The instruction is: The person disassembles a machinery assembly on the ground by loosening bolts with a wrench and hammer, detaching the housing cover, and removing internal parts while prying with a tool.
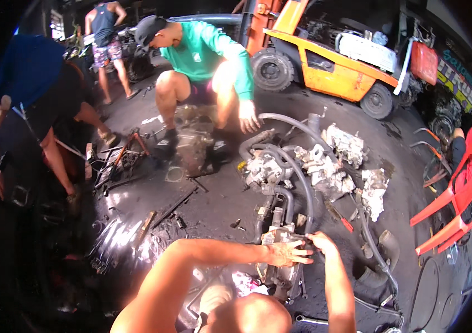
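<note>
A greasy metal engine part (272,237) with hoses at its far end sits on the ground in front of me. My left hand (290,253) reaches across its top, palm down, with the fingers spread toward the right. Close beside those fingertips, my right hand (323,242) is at the part's right edge, its fingers bent inward. Whatever they pinch there is too small to make out. A black hose (302,191) arches from the far cluster of metal castings (324,172) down toward the part.
A person in a green top (208,50) squats beyond an engine block (194,147). Another person bends at left near scattered tools (122,161). An orange forklift (330,72) stands behind. At right are a red plastic chair (458,194) and pipes; a wrench (311,319) lies near my right forearm.
</note>
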A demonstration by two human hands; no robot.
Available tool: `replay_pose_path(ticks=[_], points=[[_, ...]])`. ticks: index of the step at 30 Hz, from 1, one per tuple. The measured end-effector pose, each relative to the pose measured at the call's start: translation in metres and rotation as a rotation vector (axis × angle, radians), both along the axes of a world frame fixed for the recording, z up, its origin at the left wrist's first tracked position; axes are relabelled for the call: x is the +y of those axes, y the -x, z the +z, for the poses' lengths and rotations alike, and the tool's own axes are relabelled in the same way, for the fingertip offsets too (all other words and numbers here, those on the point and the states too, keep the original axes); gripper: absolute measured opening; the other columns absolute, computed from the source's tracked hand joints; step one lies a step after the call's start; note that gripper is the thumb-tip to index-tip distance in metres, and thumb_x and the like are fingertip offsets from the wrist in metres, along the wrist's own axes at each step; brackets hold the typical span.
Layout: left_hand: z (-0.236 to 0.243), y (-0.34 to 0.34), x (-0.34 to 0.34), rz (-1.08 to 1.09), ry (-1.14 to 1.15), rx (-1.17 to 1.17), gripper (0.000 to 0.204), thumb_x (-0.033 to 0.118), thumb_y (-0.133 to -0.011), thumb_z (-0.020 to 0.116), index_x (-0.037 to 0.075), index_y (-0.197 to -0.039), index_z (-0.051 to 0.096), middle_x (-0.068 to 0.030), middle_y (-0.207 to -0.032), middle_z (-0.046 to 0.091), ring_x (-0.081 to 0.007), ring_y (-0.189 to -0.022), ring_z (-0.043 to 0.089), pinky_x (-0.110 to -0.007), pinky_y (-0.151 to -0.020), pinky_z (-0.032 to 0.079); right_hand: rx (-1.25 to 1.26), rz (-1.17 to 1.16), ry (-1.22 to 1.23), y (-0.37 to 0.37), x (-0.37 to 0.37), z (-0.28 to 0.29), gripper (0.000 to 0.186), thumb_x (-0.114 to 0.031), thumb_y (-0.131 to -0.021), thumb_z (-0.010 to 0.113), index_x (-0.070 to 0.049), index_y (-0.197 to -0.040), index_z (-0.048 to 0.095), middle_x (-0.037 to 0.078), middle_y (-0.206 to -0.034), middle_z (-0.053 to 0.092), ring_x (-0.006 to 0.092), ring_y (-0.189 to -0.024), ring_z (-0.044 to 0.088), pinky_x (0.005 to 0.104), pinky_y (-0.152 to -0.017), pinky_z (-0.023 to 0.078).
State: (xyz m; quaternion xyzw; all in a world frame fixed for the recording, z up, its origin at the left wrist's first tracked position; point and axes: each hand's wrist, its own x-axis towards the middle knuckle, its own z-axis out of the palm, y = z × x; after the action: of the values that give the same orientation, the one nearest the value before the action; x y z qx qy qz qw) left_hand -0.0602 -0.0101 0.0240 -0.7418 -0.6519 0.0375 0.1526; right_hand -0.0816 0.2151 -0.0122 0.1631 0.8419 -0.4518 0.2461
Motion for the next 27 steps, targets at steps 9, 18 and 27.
replay_pose_path(ticks=[9, 18, 27], points=[[0.025, -0.008, 0.019, 0.056, 0.286, 0.136, 0.042, 0.033, -0.086, 0.057, 0.012, -0.121, 0.069, -0.0018, -0.156, 0.031, -0.0266, -0.146, 0.021, -0.055, -0.114, 0.024, 0.317, 0.163, -0.222, 0.002, 0.009, -0.011, 0.060, -0.056, -0.095, 0.048, 0.000, -0.097, 0.071, 0.022, -0.093, 0.070, 0.0362, -0.084, 0.066, 0.0457, -0.079, 0.049], [0.021, -0.017, 0.009, 0.037, 0.265, 0.140, 0.035, 0.030, -0.084, 0.058, 0.014, -0.111, 0.073, -0.0014, -0.155, 0.028, -0.0265, -0.145, 0.020, -0.054, -0.118, 0.020, 0.292, 0.078, -0.055, -0.008, 0.005, 0.003, 0.048, -0.046, -0.083, 0.071, -0.001, -0.068, 0.069, 0.002, -0.055, 0.054, 0.0132, -0.048, 0.042, 0.0373, -0.044, 0.033], [0.022, -0.018, 0.007, 0.092, 0.136, 0.151, 0.035, 0.034, -0.089, 0.056, 0.017, -0.116, 0.070, -0.0011, -0.155, 0.028, -0.0269, -0.145, 0.020, -0.054, -0.117, 0.020, 0.132, 0.010, -0.137, 0.000, 0.004, 0.009, 0.057, -0.052, -0.085, 0.069, 0.005, -0.081, 0.071, 0.019, -0.072, 0.065, 0.0238, -0.068, 0.062, 0.0433, -0.066, 0.047]])
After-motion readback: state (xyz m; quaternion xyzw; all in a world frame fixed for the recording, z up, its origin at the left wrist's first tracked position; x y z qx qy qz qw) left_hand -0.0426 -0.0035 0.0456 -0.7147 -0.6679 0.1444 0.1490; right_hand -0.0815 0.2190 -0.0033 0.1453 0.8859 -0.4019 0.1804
